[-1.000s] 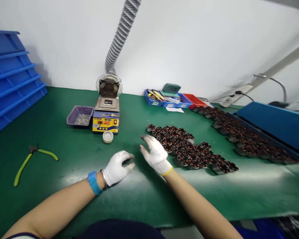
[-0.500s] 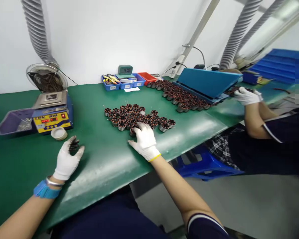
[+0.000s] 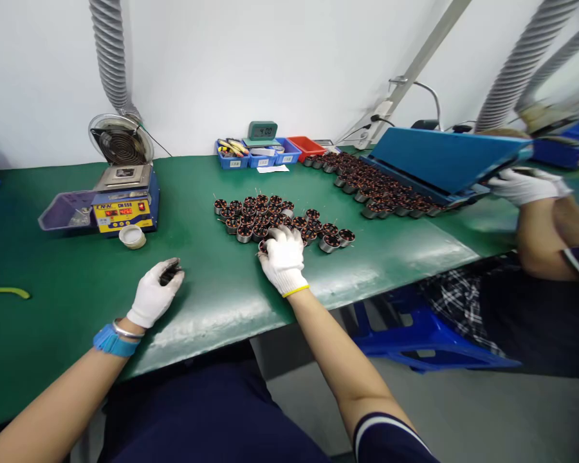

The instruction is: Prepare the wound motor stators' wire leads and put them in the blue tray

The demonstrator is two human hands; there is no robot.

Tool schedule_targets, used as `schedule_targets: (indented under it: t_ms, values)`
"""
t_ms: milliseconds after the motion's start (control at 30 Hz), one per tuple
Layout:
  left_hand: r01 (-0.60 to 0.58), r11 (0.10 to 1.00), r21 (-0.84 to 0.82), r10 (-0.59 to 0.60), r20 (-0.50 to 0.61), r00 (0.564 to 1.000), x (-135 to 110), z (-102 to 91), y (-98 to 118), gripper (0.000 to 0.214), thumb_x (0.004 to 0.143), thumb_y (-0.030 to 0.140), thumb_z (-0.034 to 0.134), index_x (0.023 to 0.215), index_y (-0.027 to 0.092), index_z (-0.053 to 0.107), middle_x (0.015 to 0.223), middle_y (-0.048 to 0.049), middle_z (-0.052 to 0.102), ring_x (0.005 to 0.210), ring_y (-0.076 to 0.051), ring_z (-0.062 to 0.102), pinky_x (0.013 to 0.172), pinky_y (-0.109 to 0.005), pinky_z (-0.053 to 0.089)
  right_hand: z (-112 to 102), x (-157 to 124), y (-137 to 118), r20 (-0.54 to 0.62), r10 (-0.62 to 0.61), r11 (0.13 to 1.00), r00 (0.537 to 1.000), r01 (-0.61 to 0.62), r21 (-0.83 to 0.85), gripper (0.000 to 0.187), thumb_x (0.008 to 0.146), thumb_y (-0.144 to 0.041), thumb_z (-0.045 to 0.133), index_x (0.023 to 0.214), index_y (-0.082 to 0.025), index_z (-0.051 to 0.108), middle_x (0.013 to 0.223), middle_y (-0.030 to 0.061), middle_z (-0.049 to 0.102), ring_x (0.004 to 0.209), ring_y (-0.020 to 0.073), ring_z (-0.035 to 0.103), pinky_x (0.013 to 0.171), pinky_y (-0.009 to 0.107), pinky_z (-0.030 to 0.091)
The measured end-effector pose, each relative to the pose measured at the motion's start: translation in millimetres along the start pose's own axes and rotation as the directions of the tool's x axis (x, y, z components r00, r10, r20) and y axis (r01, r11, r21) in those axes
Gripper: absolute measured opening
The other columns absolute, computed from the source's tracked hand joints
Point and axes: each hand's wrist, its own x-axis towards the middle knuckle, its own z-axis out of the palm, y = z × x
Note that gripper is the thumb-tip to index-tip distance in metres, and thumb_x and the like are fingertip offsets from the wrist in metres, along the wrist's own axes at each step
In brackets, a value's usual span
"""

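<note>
Your right hand (image 3: 282,257) has slid onto the stator cluster (image 3: 251,215), fingers curled — around one, perhaps; your left hand (image 3: 154,296) stays pinched on a dark part (image 3: 168,273).

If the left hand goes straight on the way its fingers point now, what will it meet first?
Probably the left end of the cluster of small round copper-wound metal parts, across the green table mat. The left hand holds a small dark part and points toward it; depth is unclear.

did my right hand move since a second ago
Yes. The right hand went from the left end of the stator cluster to the middle of its near edge. The left hand holds a dark part.
</note>
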Motion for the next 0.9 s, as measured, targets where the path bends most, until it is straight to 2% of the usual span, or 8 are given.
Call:
schedule_targets:
  t_ms: [67, 133, 200, 267, 367, 633, 767, 900]
  values:
    - [0.032, 0.997, -0.065, -0.028, 0.060, 0.998, 0, 5.0, 6, 0.070, 0.072, 0.066, 0.066, 0.116, 0.012, 0.063, 0.105, -0.0159, 0.073, 0.083, -0.025, 0.071, 0.075, -0.040, 0.060, -5, -6, -20, -0.023, -0.074, 0.972, 0.997, 0.078, 0.222, 0.012, 0.077, -0.025, 0.074, 0.086, -0.019, 0.070, 0.132, 0.0126, 0.062, 0.136, 0.0346, 0.041, 0.116, 0.056, 0.026]
    - [0.171, 0.965, -0.199, -0.117, 0.259, 0.959, -2, 9.3, 17, 0.074, 0.078, 0.073, 0.057, 0.120, 0.012, 0.059, 0.098, -0.0146, 0.073, 0.061, -0.019, 0.067, 0.050, -0.031, 0.053, -10, -10, -50, -0.019, -0.155, 0.852, 0.988, 0.144, 0.503, 0.013, 0.078, -0.026, 0.075, 0.087, -0.021, 0.068, 0.134, 0.0101, 0.062, 0.139, 0.0298, 0.042, 0.116, 0.049, 0.034]
    - [0.500, 0.779, -0.379, -0.222, 0.579, 0.785, -4, 10.4, 28, 0.070, 0.081, 0.076, 0.052, 0.114, 0.015, 0.061, 0.085, -0.0095, 0.070, 0.052, -0.016, 0.061, 0.042, -0.026, 0.045, -12, -11, -82, 0.014, -0.230, 0.662, 0.973, 0.146, 0.735, 0.013, 0.081, -0.029, 0.073, 0.089, -0.021, 0.066, 0.136, 0.0098, 0.061, 0.139, 0.0252, 0.045, 0.112, 0.043, 0.041]
    - [0.690, 0.539, -0.484, -0.254, 0.688, 0.680, -4, 6.2, 35, 0.054, 0.082, 0.068, 0.061, 0.099, 0.016, 0.062, 0.074, -0.0041, 0.063, 0.049, -0.012, 0.056, 0.042, -0.023, 0.043, -10, -6, -111, 0.008, -0.230, 0.522, 0.973, 0.117, 0.845, 0.015, 0.083, -0.031, 0.072, 0.091, -0.021, 0.066, 0.135, 0.0114, 0.061, 0.136, 0.0241, 0.049, 0.109, 0.040, 0.045]
    - [0.665, 0.379, -0.643, -0.360, 0.560, 0.746, 4, -9.8, 35, 0.040, 0.084, 0.056, 0.066, 0.089, 0.017, 0.059, 0.069, -0.0008, 0.058, 0.052, -0.010, 0.053, 0.044, -0.021, 0.041, -1, 6, -140, -0.091, -0.104, 0.492, 0.990, 0.131, 0.861, 0.019, 0.083, -0.036, 0.072, 0.094, -0.021, 0.067, 0.124, 0.0119, 0.066, 0.127, 0.0255, 0.056, 0.108, 0.043, 0.046]
    - [0.518, 0.407, -0.753, -0.410, 0.356, 0.840, 30, -35.3, 12, 0.035, 0.090, 0.051, 0.060, 0.095, 0.016, 0.060, 0.076, -0.0031, 0.063, 0.054, -0.010, 0.055, 0.046, -0.021, 0.044, 28, 32, -178, -0.084, -0.036, 0.548, 0.996, 0.090, 0.832, 0.009, 0.090, -0.028, 0.064, 0.090, -0.021, 0.070, 0.098, 0.0061, 0.072, 0.100, 0.0190, 0.067, 0.095, 0.034, 0.052]
    - [0.544, 0.364, -0.756, -0.401, 0.400, 0.824, 34, -41.2, 15, 0.028, 0.087, 0.042, 0.065, 0.096, 0.016, 0.061, 0.079, -0.0029, 0.065, 0.055, -0.011, 0.058, 0.048, -0.021, 0.048, 35, 44, -183, -0.006, -0.011, 0.549, 1.000, 0.012, 0.836, 0.011, 0.090, -0.025, 0.061, 0.084, -0.020, 0.070, 0.092, 0.0058, 0.072, 0.093, 0.0177, 0.068, 0.089, 0.032, 0.054]
    - [0.627, 0.153, -0.764, -0.488, 0.493, 0.720, 45, -69.5, 19, 0.039, 0.091, 0.052, 0.047, 0.098, 0.016, 0.062, 0.096, -0.0109, 0.072, 0.085, -0.024, 0.070, 0.065, -0.035, 0.062, 29, 60, -190, -0.100, -0.181, 0.618, 0.978, 0.192, 0.762, 0.014, 0.092, -0.026, 0.059, 0.082, -0.020, 0.067, 0.091, 0.0064, 0.072, 0.092, 0.0180, 0.067, 0.090, 0.033, 0.053]
